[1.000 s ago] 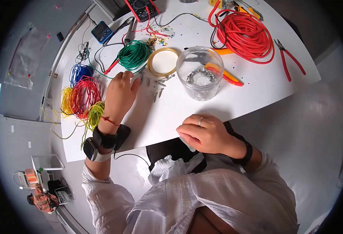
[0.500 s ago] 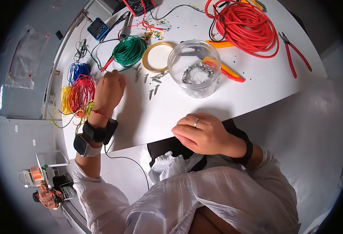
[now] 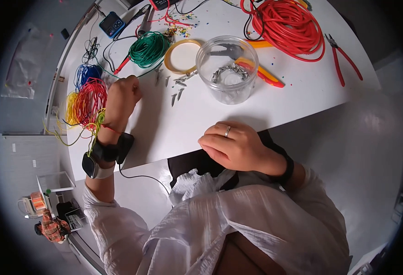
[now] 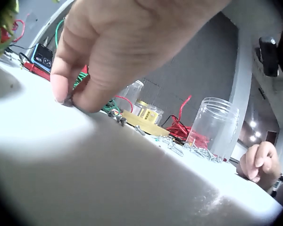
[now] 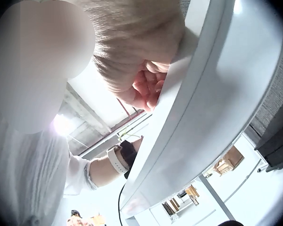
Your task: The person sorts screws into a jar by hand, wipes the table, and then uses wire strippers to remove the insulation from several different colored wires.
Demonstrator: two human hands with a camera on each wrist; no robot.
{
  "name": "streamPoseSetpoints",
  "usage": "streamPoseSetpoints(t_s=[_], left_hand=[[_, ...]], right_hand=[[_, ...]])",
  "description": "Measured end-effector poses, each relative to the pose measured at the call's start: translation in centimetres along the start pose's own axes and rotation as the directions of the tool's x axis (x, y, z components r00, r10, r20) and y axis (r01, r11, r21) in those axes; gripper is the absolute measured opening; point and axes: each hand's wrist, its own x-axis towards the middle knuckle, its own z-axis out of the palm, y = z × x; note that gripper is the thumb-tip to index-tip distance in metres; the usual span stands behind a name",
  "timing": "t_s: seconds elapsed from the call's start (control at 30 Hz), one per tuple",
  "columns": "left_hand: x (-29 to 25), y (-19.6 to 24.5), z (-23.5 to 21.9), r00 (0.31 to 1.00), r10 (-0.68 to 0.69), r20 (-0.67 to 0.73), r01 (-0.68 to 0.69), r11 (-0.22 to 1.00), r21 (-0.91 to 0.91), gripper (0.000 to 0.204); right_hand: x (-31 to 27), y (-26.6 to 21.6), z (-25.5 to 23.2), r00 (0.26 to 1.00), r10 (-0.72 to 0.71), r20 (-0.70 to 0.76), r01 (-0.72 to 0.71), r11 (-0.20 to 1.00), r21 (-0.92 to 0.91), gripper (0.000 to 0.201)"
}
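Left hand (image 3: 122,97) pinches small grey piece (image 4: 69,100)

Coiled wires (image 3: 90,103) lie leftward. Beside them, thumb and finger grip the piece at the white table (image 3: 174,133). Next come loose screws (image 3: 173,100), then a clear jar (image 3: 229,95). The right hand (image 3: 238,146) rests by the edge, fingers loosely curled.

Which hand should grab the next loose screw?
Probably the left hand: though pinching something small, it's nearer the loose screws. The right hand rests farther off, at the table's edge.
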Motion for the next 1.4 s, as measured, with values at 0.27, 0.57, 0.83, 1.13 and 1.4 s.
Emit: streamPoseSetpoints(t_s=[0.27,0.57,0.83,1.13,1.4], left_hand=[[0.2,0.6,-1.6,0.995,-0.041,0.094,0.043,0.999,-0.023,0.013],[0.6,12.1,-9.0,0.826,0.32,-0.464,-0.513,0.768,-0.384,0.015],[4.5,15.3,-7.0,0.815,0.534,-0.223,-0.577,0.723,-0.379,0.014],[0.9,9.1,-7.7,0.992,0.036,-0.122,-0.086,0.897,-0.433,0.023],[1.1,3.5,0.0,0.963,0.247,-0.104,-0.257,0.961,-0.098,0.02]], right_hand=[[0.1,-0.3,0.1,0.995,0.101,0.006,-0.101,0.995,0.014,0.006],[0.2,-0.3,0.3,0.993,0.116,0.015,-0.116,0.993,-0.023,0.005],[0.1,-0.8,0.2,0.996,0.088,-0.013,-0.089,0.994,-0.067,0.006],[0.1,-0.5,-0.1,0.999,0.045,0.02,-0.044,0.998,-0.048,0.008],[-0.1,-0.3,0.2,1.0,0.011,0.02,-0.009,0.996,-0.09,0.009]])
